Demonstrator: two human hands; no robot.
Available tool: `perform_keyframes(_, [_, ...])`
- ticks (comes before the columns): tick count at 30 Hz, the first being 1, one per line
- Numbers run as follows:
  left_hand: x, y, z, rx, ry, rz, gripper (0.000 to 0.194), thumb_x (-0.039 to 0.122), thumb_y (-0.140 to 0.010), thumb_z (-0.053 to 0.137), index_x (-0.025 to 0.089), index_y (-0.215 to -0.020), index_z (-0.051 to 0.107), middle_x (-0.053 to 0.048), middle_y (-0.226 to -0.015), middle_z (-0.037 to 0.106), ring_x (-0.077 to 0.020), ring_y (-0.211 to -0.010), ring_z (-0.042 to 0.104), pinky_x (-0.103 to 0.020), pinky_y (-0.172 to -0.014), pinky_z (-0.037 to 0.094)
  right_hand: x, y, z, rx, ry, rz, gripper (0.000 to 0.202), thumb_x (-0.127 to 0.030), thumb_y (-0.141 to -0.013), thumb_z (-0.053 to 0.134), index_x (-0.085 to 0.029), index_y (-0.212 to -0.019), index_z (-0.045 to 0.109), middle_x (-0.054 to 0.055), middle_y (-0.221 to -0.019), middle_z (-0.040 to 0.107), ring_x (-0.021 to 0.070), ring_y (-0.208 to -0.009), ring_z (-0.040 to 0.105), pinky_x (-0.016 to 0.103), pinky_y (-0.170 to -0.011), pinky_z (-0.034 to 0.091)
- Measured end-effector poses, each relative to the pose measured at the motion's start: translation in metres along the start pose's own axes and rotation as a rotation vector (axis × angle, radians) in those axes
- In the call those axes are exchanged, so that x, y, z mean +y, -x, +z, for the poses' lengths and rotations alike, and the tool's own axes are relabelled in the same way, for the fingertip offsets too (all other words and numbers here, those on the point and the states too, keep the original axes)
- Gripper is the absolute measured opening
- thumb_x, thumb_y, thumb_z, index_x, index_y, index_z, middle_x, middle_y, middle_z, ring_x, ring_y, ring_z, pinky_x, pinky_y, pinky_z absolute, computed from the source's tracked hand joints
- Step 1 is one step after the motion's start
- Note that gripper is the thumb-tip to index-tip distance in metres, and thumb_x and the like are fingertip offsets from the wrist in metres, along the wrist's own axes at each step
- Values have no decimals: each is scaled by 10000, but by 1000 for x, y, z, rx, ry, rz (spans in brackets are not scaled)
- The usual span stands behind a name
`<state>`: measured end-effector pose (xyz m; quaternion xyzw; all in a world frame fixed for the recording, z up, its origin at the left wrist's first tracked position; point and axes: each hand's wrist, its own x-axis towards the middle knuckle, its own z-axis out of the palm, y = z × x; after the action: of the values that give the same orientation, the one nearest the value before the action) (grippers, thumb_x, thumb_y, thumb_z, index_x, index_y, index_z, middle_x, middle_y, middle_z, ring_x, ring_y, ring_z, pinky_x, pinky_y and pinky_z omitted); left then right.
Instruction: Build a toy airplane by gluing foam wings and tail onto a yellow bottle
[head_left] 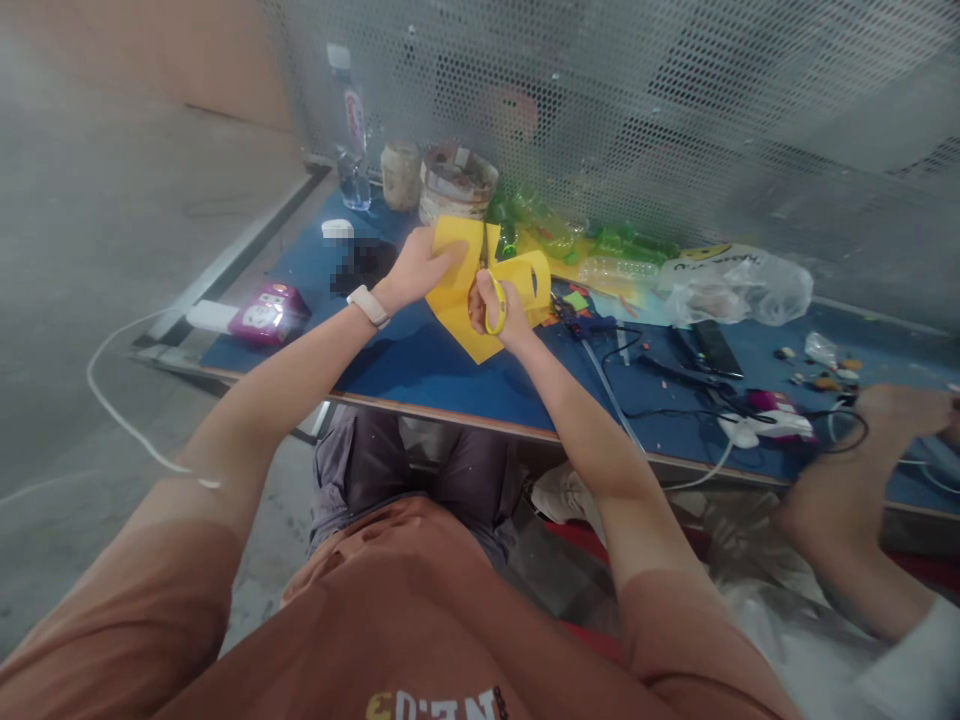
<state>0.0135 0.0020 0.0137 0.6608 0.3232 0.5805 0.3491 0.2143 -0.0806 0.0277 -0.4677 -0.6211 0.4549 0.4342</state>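
My left hand (420,265) grips a sheet of yellow paper (454,290) by its left side, above the blue tabletop (405,365). In my right hand (504,312) is a pair of yellow-handled scissors (496,305), fingers through the loops. The dark blades point away from me and lie at a slit in the paper, near its far edge. To the right of the blades, part of the sheet curls up and has a hole in it. How far the blades are apart is too small to tell.
A water bottle (352,130), a jar (400,176) and a tub (457,185) stand at the back. Green plastic bottles (551,225) lie behind the paper. A glue gun (589,325), cables and a plastic bag (739,285) are rightward. A co-worker's arm (847,490) reaches in at right.
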Motion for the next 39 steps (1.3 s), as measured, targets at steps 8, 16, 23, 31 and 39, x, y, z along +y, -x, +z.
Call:
perform_keyframes(8, [-6,-4,-2,48,-31,42,446,565,-1090,968,252,-899,715,-41,-831,670,-349,-1132,861,-520,-1076,798,16,-8,-4,3,24,-25,909,-1120,-981,860,-326,-739,489,-24,-571,484,162,-487,506,305,-393,438])
perform_keyframes(16, [0,-6,-5,10,-32,24,416,535,-1072,983,261,-912,714,-24,-808,672,-325,-1089,850,-468,-1054,775,16,-5,-7,12,8,-21,927,-1127,-1018,805,-304,-724,496,-9,-617,521,154,-499,518,325,-442,485])
perform_keyframes(23, [-4,-6,-8,2,-21,6,419,508,-1057,1003,252,-888,717,-30,-841,661,-318,-1063,828,-472,-1018,757,20,-6,-13,-33,32,-126,957,-1209,-999,702,-320,-694,521,6,-629,523,157,-514,491,353,-459,486])
perform_keyframes(31, [-3,-7,-11,52,5,30,488,599,-1074,1031,254,-918,722,-45,-890,643,-345,-1146,818,-534,-1082,764,12,-3,-14,-54,142,-83,915,-1064,-1104,774,-296,-685,504,-19,-594,512,120,-513,502,291,-494,449])
perform_keyframes(39, [-2,-10,-17,8,12,-42,474,469,-1072,1052,248,-869,686,-29,-819,613,-262,-884,727,-466,-862,708,8,-3,-18,-92,67,-69,972,-1145,-1015,787,-304,-649,466,-17,-556,484,127,-485,467,299,-454,415])
